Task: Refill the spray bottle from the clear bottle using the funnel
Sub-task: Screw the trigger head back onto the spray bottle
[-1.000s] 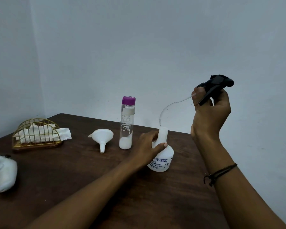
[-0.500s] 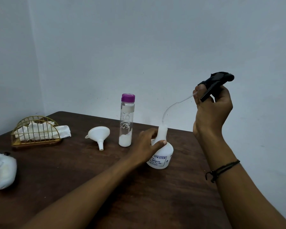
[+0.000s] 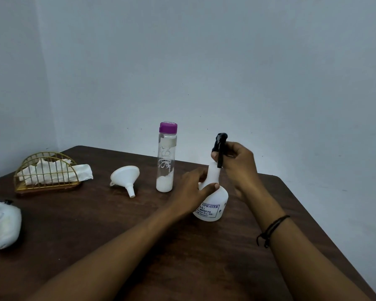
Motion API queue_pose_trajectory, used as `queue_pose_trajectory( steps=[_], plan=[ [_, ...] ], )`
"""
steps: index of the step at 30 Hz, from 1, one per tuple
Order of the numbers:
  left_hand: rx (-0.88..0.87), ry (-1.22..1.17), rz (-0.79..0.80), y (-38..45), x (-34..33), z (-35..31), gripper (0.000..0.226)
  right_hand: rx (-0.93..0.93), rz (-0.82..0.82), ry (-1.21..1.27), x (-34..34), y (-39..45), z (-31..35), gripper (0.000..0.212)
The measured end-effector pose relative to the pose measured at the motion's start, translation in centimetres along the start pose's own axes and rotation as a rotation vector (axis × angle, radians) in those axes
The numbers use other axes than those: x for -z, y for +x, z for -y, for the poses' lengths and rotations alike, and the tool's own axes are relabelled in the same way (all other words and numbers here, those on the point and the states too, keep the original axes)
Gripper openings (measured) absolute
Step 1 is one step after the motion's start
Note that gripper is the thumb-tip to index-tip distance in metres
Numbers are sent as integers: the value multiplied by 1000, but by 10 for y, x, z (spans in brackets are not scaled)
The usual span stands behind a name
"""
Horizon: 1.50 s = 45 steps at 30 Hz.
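Table [image 3: 96,246]: spray bottle [image 3: 213,205] stands right of centre, the left hand [image 3: 191,192] around its neck from the left, the right hand [image 3: 237,164] holding the sprayer head [image 3: 220,146] on top of it. Clear bottle [image 3: 165,159] stands just left and farther back. Funnel [image 3: 125,177] lies on its side left of the clear bottle. Napkin rack [image 3: 46,172] sits at far left, napkins [image 3: 52,173] in it. A cloth bundle [image 3: 3,224] lies at the near left edge.
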<state>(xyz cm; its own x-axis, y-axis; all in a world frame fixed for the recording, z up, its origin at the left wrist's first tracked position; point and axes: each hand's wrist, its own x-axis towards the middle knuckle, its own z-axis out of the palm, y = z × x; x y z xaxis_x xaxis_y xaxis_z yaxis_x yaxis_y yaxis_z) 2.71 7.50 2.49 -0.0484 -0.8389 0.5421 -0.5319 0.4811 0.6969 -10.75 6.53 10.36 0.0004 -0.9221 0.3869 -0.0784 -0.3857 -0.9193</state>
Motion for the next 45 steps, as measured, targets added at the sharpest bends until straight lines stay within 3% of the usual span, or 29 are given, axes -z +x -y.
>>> queue_pose_trajectory(
  steps=[7,10,16,20,24,28,30,33,37,39,42,45],
  plan=[
    [10,-1,-12,-1,2,-6,23,-83,190,-4,5,-3,-9,15],
    [14,-23,-16,-2,1,-6,24,-86,201,-26,6,-2,-15,19],
    [-4,24,-41,0,-3,-2,36,-40,34,49,-7,-8,-27,29],
    [-30,-1,-75,0,-1,-6,26,85,-90,76,-23,-16,-40,29],
    [-36,36,-83,-1,-2,-7,10,132,-116,180,-22,-20,-50,20],
    [-26,60,-124,0,-5,-6,36,101,-120,228,-20,-19,-51,13],
    [-24,75,-120,0,-5,-6,33,106,-141,196,-23,-20,-50,16],
    [-38,64,-81,-2,-2,-8,5,136,-157,86,-31,-21,-51,18],
    [-52,31,-73,-3,1,-12,19,115,-175,-27,-36,-20,-54,27],
    [-35,49,-89,-3,0,-9,4,114,-185,9,-33,-21,-54,20],
    [-6,83,-103,-1,-1,-7,19,146,-155,24,-27,-22,-53,4],
    [-21,89,-89,-1,-2,-8,22,146,-187,-25,-28,-21,-52,23]
  ],
)
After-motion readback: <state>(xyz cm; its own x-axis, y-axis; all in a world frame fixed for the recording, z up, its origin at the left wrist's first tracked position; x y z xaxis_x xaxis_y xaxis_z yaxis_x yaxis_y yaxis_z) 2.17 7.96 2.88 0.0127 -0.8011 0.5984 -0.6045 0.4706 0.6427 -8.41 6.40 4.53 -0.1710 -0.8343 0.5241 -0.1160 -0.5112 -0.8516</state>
